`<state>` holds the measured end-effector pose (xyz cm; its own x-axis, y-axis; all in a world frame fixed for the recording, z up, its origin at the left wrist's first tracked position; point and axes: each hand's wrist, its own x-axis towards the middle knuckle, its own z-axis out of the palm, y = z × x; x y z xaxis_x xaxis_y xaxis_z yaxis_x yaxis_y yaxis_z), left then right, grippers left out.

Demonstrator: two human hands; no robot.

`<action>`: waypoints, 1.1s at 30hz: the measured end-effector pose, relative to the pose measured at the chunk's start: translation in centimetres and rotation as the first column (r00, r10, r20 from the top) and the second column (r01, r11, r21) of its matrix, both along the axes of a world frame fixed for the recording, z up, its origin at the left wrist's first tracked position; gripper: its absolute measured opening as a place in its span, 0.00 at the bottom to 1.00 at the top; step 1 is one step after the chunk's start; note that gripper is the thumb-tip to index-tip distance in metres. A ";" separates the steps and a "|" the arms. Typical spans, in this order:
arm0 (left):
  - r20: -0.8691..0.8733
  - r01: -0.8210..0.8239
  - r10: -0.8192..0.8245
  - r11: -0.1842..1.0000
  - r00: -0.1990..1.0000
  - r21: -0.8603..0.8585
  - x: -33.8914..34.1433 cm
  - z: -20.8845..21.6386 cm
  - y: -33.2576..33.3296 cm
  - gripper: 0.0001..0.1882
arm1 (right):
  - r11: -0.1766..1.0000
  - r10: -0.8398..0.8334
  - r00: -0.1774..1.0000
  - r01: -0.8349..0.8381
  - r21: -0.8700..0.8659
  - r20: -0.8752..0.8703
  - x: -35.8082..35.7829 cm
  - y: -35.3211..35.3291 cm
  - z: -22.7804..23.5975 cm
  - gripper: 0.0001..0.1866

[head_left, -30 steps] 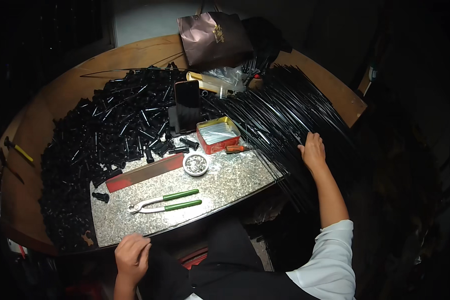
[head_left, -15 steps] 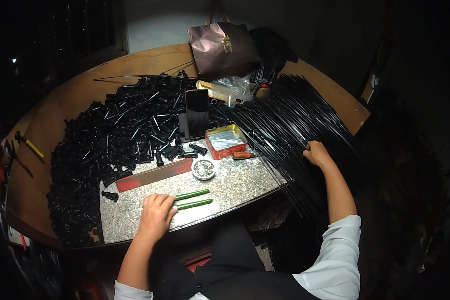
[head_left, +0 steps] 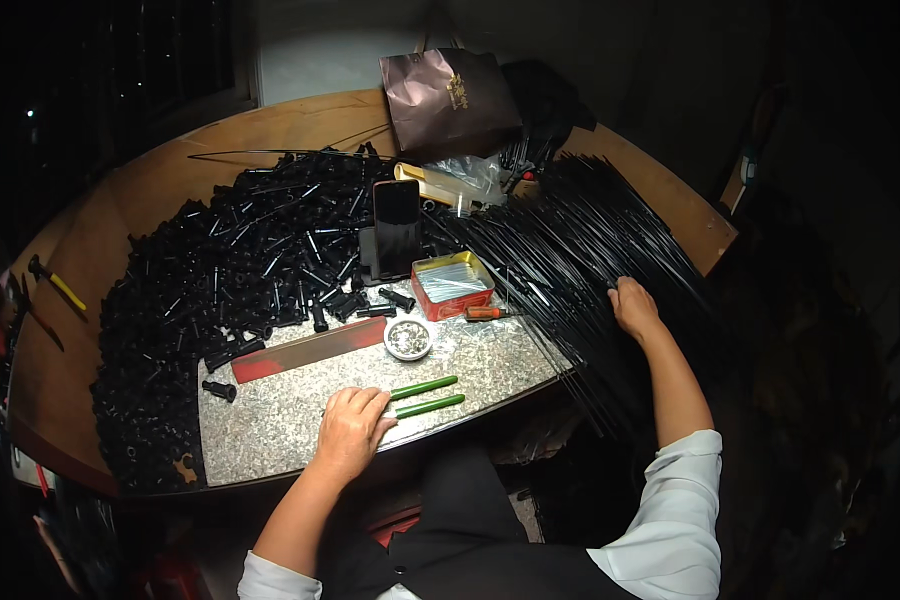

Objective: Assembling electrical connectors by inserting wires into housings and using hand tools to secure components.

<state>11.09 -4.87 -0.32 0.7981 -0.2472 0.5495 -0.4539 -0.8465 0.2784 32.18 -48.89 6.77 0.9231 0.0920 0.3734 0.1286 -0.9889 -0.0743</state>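
Observation:
At the front of the speckled worktop (head_left: 270,428), my left hand (head_left: 351,428) is closed over the head of what look like pliers, with two green handles (head_left: 425,397) pointing right, roughly parallel. The head is hidden under my fingers. Over to the right, my right hand (head_left: 634,305) reaches into a wide bundle of thin black rods (head_left: 580,235). Its thumb and fingers are pinched together at the rods' near side, apparently on a rod; how many they grip cannot be made out.
Black tubular parts (head_left: 240,260) are heaped on the left. Mid-table stand a phone (head_left: 397,225), a red-yellow tin (head_left: 470,304) of pale thin sticks and a small white bowl (head_left: 408,356). A flat reddish bar (head_left: 310,350) lies leftward, an orange-handled tool (head_left: 483,313) by the tin, a paper bag (head_left: 435,100) behind.
My left hand has slid the green-handled pliers to the right along the worktop. My right hand stays by the black rods, with only a slight shift.

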 end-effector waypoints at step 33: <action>0.010 0.014 -0.014 1.000 1.000 -0.002 0.8 -0.5 -1.5 0.18 | 0.976 -0.105 0.986 0.077 0.202 0.129 -1.2 -1.3 0.5 0.14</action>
